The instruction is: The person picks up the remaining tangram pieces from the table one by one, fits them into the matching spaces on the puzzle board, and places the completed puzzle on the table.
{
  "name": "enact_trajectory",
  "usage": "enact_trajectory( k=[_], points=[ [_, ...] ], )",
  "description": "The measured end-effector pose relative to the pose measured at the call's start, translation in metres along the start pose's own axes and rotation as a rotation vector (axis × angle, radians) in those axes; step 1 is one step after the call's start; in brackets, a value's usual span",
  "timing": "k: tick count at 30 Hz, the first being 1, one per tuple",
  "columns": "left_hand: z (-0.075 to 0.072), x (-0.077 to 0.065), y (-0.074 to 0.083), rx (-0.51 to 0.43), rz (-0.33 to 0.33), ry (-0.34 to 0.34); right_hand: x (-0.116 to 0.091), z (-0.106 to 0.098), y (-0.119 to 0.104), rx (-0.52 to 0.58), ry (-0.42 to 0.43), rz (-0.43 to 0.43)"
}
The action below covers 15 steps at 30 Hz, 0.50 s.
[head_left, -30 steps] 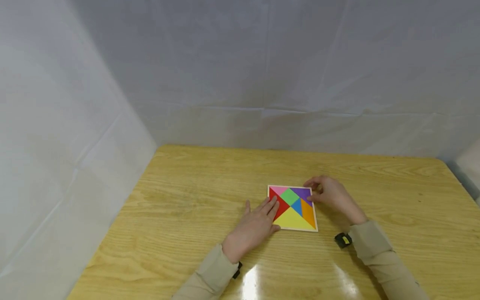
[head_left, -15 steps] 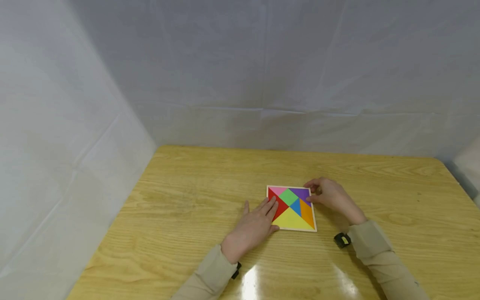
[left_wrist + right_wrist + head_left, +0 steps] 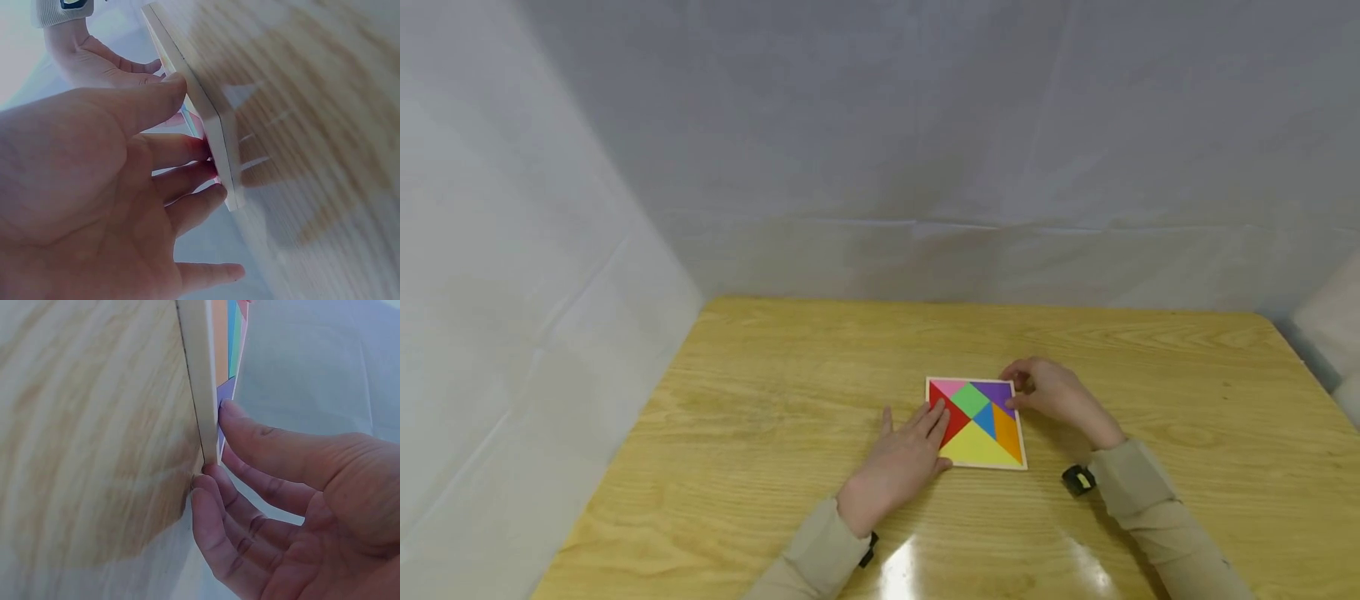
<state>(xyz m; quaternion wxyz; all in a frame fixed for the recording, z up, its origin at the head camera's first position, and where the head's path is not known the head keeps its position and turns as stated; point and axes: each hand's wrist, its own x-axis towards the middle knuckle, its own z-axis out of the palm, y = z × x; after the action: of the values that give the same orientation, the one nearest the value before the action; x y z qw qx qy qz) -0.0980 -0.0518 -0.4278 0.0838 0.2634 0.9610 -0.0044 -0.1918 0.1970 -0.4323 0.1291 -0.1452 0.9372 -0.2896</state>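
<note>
A square tangram puzzle [image 3: 981,446] in a pale wooden frame lies flat on the table, its coloured pieces filling the frame. Across the red piece [image 3: 951,423] rest the straight fingers of my left hand [image 3: 898,462], with the thumb at the near edge of the frame. My right hand [image 3: 1056,396] grips the far right corner. In the right wrist view, its thumb presses by the purple piece [image 3: 225,390] while the curled fingers sit around the corner, low by the table. The left wrist view shows my left thumb against the frame's side [image 3: 194,81] and the little finger spread away.
The wooden table [image 3: 760,433] extends on all sides of the puzzle. Grey-white sheeting [image 3: 880,150] hangs behind the far edge and along the left. Small black devices [image 3: 1078,481] are worn at both wrists.
The whole head view has shifted slightly, so table, puzzle and hands appear a little lower and further left. Both hands keep their places on the puzzle.
</note>
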Motion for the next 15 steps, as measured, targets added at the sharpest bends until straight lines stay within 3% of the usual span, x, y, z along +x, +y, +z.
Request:
enact_trajectory(
  k=[10,15],
  points=[
    [0.0,0.004,-0.001,-0.009,-0.006,-0.004,0.001,-0.002,0.001,-0.013,0.015,-0.031],
    [0.003,0.01,-0.009,-0.004,0.006,0.025,0.0,-0.005,-0.003,-0.004,0.106,-0.038]
  ],
)
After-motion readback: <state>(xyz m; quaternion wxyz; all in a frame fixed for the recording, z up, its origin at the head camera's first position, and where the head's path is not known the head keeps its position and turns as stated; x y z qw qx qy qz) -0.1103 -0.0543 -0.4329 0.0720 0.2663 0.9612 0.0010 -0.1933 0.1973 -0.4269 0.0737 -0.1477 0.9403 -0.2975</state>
